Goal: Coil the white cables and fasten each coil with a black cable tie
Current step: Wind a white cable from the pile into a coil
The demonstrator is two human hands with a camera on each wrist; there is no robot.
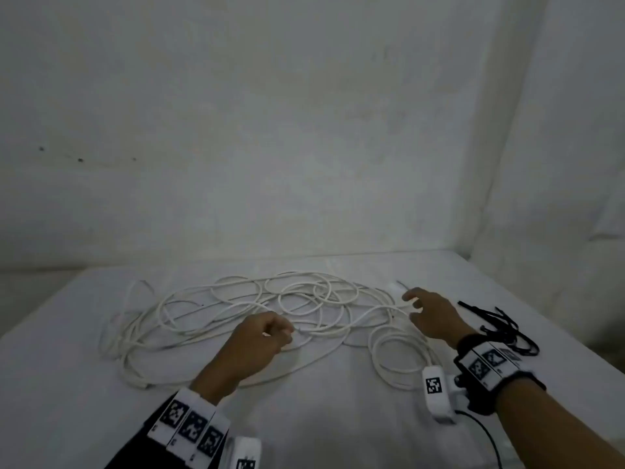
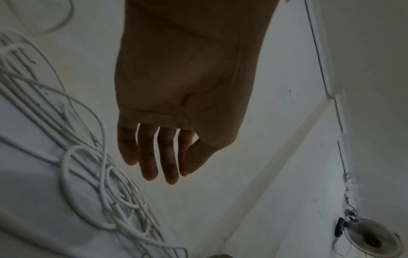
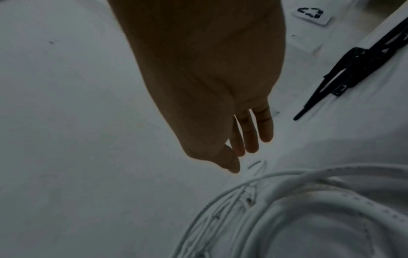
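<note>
A white tabletop (image 1: 338, 418) carries a loose sprawl of white cables (image 1: 236, 299) across its middle. Black cable ties (image 1: 497, 321) lie in a small heap at its right side. The left hand (image 1: 260, 343) hovers over the cables, fingers straight in the wrist view. The right hand (image 1: 431, 314), fingers relaxed and apart, holds nothing, near the ties.

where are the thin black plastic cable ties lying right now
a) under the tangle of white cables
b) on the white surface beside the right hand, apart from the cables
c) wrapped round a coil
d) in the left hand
b: the thin black plastic cable ties lie loose on the white surface just outside the right hand, clear of the tangled white cables.
</note>
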